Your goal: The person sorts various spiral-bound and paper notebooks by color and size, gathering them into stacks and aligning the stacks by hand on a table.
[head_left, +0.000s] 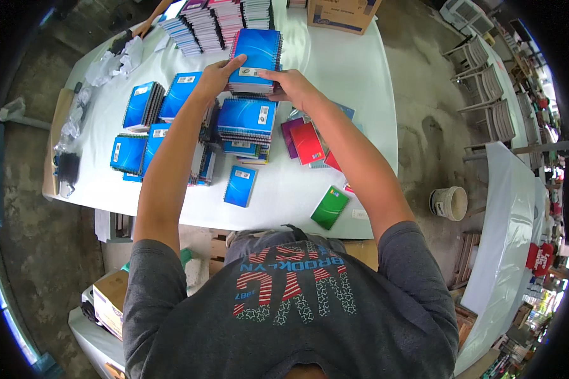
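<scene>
Left hand (216, 74) and right hand (297, 87) clasp the near corners of a stack of blue spiral notebooks (255, 60), fingers closed around its edges, held at the far middle of the white tabletop (360, 82). Directly below it stands a taller blue pile (246, 126). Done well, the step would call for even pressure from both sides, with the spiral bindings aligned so no notebook slips out.

Counted: four blue piles lie to the left (145, 126); one single blue notebook (240, 186) lies near the front edge; one green notebook (329, 207) overhangs the front edge; one red notebook (308, 143) and one purple notebook (291, 136) lie beneath the right forearm. Several further stacks (215, 22) and one cardboard box (342, 12) occupy the far end.
</scene>
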`<state>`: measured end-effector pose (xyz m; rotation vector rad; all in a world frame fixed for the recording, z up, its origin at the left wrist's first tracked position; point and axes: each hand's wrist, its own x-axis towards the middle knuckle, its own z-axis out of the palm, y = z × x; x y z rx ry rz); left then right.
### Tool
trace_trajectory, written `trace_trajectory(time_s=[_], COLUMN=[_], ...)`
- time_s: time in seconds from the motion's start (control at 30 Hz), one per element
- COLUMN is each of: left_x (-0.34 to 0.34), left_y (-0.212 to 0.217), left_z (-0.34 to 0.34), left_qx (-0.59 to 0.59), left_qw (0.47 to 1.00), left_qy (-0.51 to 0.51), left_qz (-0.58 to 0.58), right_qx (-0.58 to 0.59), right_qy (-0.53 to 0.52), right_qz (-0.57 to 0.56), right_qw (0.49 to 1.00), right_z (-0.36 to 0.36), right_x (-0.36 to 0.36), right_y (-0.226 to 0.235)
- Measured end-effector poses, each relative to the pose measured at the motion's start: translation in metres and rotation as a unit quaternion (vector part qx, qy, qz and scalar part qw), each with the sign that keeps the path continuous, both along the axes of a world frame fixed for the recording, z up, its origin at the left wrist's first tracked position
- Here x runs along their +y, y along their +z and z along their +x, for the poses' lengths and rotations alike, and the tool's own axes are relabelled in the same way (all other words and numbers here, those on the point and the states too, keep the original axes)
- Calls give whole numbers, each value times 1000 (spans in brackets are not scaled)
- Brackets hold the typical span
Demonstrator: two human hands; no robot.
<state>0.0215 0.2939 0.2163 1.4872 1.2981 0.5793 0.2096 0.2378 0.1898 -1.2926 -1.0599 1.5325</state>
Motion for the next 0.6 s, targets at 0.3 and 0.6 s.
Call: trace_trajectory(time_s=[0.3,0.6], left_x=[48,40], left_y=[-47,-54], left_z=[-1,2], left_qx=[-10,39], left_qw=[996,996], left_qy=[75,79], left_qz=[-53,-32], right_qx=[-27,-102], right_qy=[2,1], right_qz=[-141,-154], right_qw=[990,983], right_z=[-9,-13], right_x=[52,53], right_y=[-20,-33])
